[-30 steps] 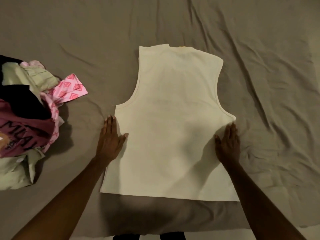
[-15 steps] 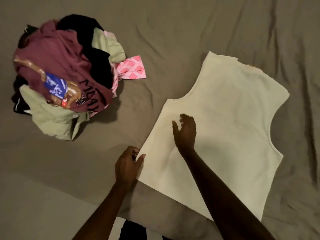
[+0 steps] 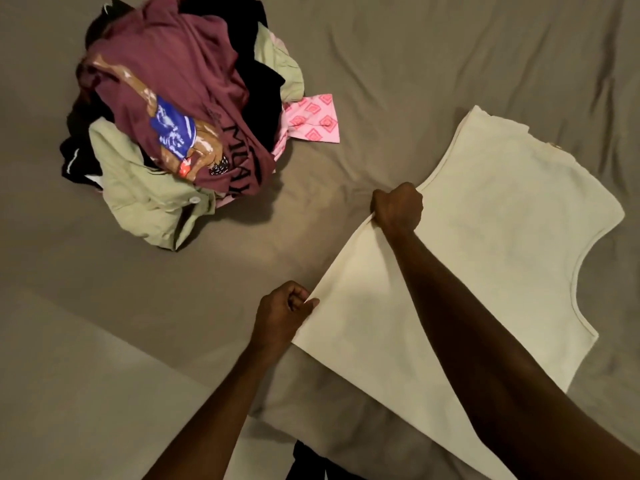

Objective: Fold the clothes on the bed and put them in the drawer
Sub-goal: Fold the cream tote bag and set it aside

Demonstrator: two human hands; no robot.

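Bedsheet [image 3: 415, 64]: maroon "MILAN" shirt [image 3: 180, 81].

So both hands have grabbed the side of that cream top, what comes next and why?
Probably lift that edge and fold it across toward the far side. The left hand and right hand both pinch one side edge of the sleeveless cream top, which lies flat on the bed sheet.

Single head-worn view, angled steeply down, close over the bed [image 3: 415, 64]
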